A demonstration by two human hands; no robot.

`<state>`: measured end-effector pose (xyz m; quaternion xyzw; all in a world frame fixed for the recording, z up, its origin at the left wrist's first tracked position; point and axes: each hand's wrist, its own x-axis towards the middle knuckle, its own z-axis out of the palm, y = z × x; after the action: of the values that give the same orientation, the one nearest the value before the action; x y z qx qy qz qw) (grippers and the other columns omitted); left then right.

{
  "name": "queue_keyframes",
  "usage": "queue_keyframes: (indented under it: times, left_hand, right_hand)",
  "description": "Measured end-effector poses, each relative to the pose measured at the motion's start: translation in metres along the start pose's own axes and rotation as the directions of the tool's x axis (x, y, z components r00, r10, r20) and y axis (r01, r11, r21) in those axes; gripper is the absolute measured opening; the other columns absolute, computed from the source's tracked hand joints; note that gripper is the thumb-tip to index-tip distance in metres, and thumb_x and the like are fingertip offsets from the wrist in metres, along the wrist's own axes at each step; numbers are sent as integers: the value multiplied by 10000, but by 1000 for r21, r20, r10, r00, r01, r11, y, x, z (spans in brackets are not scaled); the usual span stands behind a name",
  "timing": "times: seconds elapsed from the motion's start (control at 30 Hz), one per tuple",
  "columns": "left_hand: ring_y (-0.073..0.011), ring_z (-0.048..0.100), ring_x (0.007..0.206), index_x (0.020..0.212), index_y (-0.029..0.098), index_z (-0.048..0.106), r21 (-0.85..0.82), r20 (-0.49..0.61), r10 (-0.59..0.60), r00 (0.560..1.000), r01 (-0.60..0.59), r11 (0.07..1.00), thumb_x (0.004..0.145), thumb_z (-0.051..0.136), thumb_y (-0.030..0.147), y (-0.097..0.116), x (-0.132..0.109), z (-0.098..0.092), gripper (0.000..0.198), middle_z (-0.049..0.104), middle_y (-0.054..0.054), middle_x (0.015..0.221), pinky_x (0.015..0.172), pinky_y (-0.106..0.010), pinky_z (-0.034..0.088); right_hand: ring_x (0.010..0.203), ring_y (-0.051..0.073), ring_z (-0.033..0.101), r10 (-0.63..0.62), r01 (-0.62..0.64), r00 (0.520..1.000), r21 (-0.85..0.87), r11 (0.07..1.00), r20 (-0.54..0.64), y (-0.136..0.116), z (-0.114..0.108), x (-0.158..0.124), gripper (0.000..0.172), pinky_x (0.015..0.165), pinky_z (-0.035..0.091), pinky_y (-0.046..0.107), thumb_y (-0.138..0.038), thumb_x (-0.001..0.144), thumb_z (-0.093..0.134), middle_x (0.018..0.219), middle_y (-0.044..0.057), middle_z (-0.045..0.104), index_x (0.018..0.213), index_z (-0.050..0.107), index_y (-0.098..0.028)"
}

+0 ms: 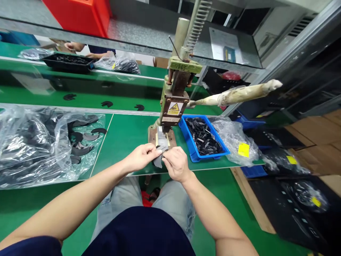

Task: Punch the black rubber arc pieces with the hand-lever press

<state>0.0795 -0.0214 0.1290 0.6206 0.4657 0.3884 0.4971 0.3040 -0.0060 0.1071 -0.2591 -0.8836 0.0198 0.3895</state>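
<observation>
Both hands meet in front of the hand press (173, 106), close to the table's front edge. My left hand (144, 155) pinches a curved dark grey plastic piece (158, 162) between thumb and fingers. From the other side my right hand (176, 161) has its fingers closed at the same piece; whether a smaller part sits in them is hidden. Just beyond the fingers lies the press's base plate (172, 139) with a pale fixture (160, 137). To the right stands a blue bin (195, 156) full of small black plastic parts (204, 137).
A clear plastic bag (61, 142) of curved pieces covers the table's left. The press lever (239, 94) sticks out rightward. Several dark pieces, including one curved piece (107, 104), lie on the green strip behind. Another person's hand (93, 56) shows beyond, near a black tray (66, 65).
</observation>
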Motion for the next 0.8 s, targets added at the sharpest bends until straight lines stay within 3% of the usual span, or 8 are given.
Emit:
queue_keyframes:
  times: [0.1,0.2,0.33,0.43,0.5,0.6,0.7,0.8]
  left_hand:
    - [-115,513,707,900,201,570,-119,-36,60,998,-64,991,882,811,605,0,1,1,471,558,33,799,640,-241,431]
    - [-152,638,790,1071,202,622,-186,89,91,992,-73,980,905,808,566,1,0,2,442,674,-14,924,686,-270,533]
    - [-150,639,725,940,200,674,86,60,271,961,-275,958,1001,725,445,0,-4,1,258,670,-6,818,660,-272,546]
    - [-186,724,931,1086,228,737,315,100,501,860,-505,804,1034,674,299,-2,-4,-4,108,758,-58,1022,847,-312,599]
    - [-216,736,1100,1269,252,717,408,150,559,816,-566,717,1047,637,264,-8,0,-15,236,763,-93,1204,980,-352,601]
    - [-251,725,1160,1345,248,679,581,59,511,857,-446,681,1041,653,378,-35,15,-46,332,749,-104,1286,1030,-395,595]
    - [-257,733,1008,1268,229,694,692,-183,372,910,-149,706,1030,608,553,-84,31,-83,411,756,-101,1232,869,-385,623]
    - [-297,726,1029,1171,206,699,743,-306,313,899,20,669,1025,551,593,-133,41,-106,440,758,-126,1176,931,-441,602]
  right_hand:
    - [859,174,647,8,-8,1000,15,1000,12,4,-5,-2,187,847,463,368,-298,1064,540,966,58,761,1150,676,-204]
    - [896,189,675,-2,-1,998,37,999,66,8,-14,-1,225,833,477,370,-346,1068,541,991,67,775,1180,689,-217]
    - [921,183,697,178,-198,979,230,953,104,2,-27,5,237,855,525,359,-373,1067,551,1026,70,786,1154,708,-218]
    - [910,156,717,407,-455,891,422,784,204,-5,-33,15,234,848,566,319,-374,1051,581,1045,51,789,1144,732,-221]
    - [893,146,728,513,-586,809,474,657,289,1,-37,22,214,836,584,302,-355,1015,620,1038,34,792,1131,742,-222]
    - [863,143,732,655,-711,696,409,572,295,37,-48,33,190,828,601,295,-314,963,653,982,18,788,1094,747,-212]
    - [774,135,707,759,-779,617,290,555,205,100,-62,47,203,773,602,296,-294,974,629,913,21,767,1113,737,-193]
    - [775,131,692,830,-835,546,157,527,114,172,-73,65,237,769,615,311,-349,1024,618,936,40,745,1127,714,-158]
